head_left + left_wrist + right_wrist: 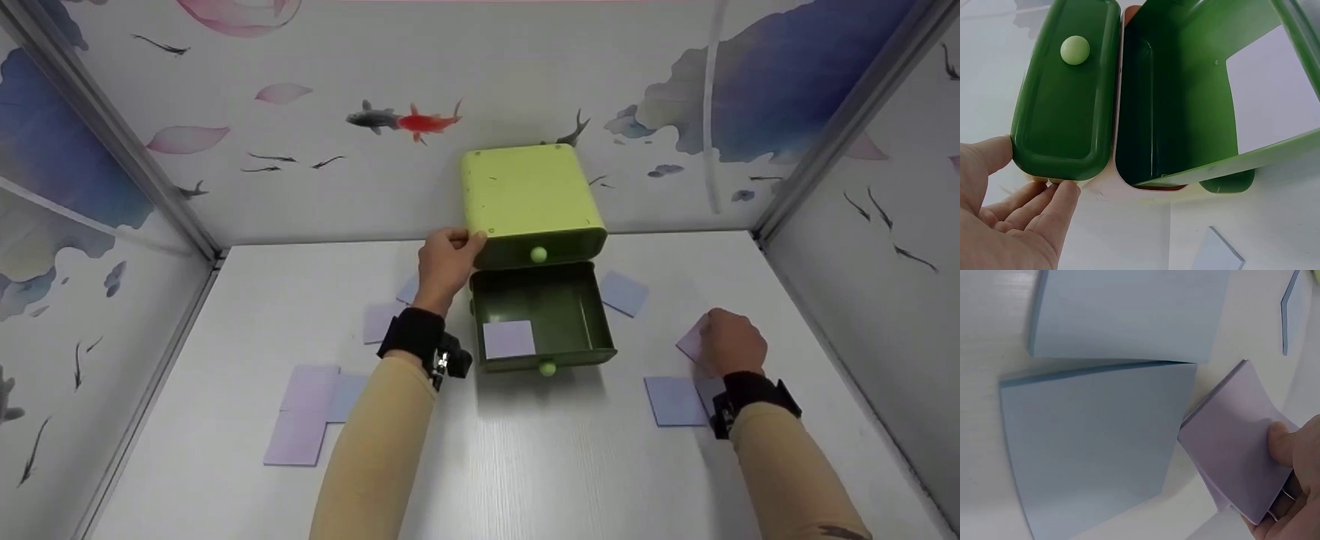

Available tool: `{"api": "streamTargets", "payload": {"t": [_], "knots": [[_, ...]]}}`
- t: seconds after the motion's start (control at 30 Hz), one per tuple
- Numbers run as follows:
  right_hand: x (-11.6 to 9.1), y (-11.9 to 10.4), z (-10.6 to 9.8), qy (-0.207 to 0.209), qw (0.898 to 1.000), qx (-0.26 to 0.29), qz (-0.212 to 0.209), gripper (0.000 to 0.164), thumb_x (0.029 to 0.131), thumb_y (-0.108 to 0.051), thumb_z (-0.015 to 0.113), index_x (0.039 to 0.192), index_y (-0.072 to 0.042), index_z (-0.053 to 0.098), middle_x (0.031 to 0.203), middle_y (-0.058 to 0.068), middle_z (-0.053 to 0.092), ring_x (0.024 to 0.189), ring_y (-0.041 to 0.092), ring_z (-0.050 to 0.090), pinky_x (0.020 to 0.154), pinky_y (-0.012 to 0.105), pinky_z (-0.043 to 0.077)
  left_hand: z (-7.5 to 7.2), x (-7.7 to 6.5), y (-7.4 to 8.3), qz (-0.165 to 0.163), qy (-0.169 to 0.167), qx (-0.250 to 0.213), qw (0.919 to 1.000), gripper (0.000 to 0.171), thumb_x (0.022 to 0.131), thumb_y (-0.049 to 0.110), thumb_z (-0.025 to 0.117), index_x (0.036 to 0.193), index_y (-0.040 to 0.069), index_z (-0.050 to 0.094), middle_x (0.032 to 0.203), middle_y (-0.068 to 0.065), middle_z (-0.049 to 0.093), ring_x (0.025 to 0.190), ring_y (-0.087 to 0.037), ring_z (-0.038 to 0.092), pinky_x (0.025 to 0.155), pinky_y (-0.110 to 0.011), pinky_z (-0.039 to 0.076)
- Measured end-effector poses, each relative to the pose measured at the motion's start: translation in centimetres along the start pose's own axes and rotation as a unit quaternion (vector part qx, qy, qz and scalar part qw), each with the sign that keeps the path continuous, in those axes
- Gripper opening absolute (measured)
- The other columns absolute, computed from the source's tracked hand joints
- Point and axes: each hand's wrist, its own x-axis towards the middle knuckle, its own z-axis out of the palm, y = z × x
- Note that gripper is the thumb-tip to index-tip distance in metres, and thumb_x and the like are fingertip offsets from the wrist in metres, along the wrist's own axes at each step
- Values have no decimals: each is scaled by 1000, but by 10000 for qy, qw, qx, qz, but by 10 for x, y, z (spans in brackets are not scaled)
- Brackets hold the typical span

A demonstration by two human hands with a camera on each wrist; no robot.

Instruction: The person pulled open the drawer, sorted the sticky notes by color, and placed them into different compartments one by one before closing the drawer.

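Note:
A small green two-drawer box stands against the back wall, its upper drawer in and its lower drawer pulled out. One light purple sticky note pad lies inside that drawer. My left hand holds the box at its upper front left corner, thumb and fingers on two sides of it. At the right, my right hand pinches a purple sticky note pad, thumb on its face. Another purple edge shows beneath that pad. Close by lie two blue pads, one of them beside the wrist.
Two purple pads lie at the left with a blue pad next to them. Behind the left forearm are another purple pad and a partly hidden blue one. A blue pad lies right of the box. Printed walls enclose the white table.

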Motion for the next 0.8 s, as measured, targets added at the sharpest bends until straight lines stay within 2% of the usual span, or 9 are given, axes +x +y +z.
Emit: {"api": "streamTargets", "payload": {"t": [0.1, 0.27, 0.37, 0.43, 0.5, 0.57, 0.63, 0.8], "knots": [[-1, -6, -4, 149, 9998, -33, -134, 23, 91, -1, 54, 108, 9, 65, 95, 32, 67, 76, 42, 66, 59, 50, 53, -1, -2, 1, 39, -46, -36, 10000, 40, 94, 35, 64, 123, 7, 63, 114, -7, 67, 98, -21, 66, 85, -32, 53], [-2, -13, -7, 1000, 9935, -248, -485, 22, 88, -3, 57, 101, 10, 68, 96, 36, 61, 82, 51, 61, 66, 62, 49, -1, -4, 1, 63, -115, -104, 9999, 42, 95, 35, 63, 126, 6, 61, 116, -9, 65, 100, -26, 67, 84, -33, 54], [-1, -16, -7, 1237, 9904, -363, -496, 21, 88, -4, 58, 101, 7, 70, 104, 38, 60, 93, 56, 58, 77, 68, 46, -1, -5, 2, 74, -118, -150, 9998, 41, 95, 34, 63, 125, 6, 62, 115, -9, 66, 98, -27, 68, 81, -32, 55], [0, -17, -8, 1048, 9925, -408, -473, 22, 88, -4, 57, 104, 5, 70, 107, 36, 62, 97, 55, 58, 86, 70, 42, -1, -5, 2, 72, -109, -154, 9998, 40, 95, 34, 63, 124, 7, 62, 114, -8, 66, 98, -27, 68, 81, -32, 55], [0, -18, -9, 778, 9948, -440, -484, 24, 88, -4, 56, 107, 2, 70, 104, 32, 66, 96, 52, 61, 88, 69, 41, -1, -5, 3, 57, -91, -139, 9998, 39, 95, 34, 63, 123, 7, 63, 114, -8, 66, 97, -27, 68, 80, -32, 55], [1, -18, -9, 478, 9965, -440, -532, 26, 88, -4, 56, 110, 0, 70, 98, 29, 69, 91, 48, 63, 85, 67, 43, -1, -4, 2, 27, -91, -125, 9999, 39, 95, 35, 63, 124, 8, 63, 114, -8, 66, 98, -27, 68, 80, -32, 55], [2, -18, -9, 249, 9979, -293, -527, 26, 89, -4, 57, 112, 0, 69, 100, 28, 68, 91, 47, 64, 80, 63, 47, -1, -4, 2, -1, -94, -124, 9999, 40, 95, 35, 63, 124, 8, 62, 115, -8, 66, 98, -27, 68, 81, -32, 55], [3, -18, -11, 29, 9988, 68, -474, 27, 92, -2, 56, 117, 1, 66, 107, 31, 65, 93, 48, 63, 69, 57, 53, -1, -5, 2, 2, -106, -121, 9999, 41, 95, 35, 63, 125, 7, 62, 116, -8, 66, 99, -27, 68, 81, -32, 55]]}}
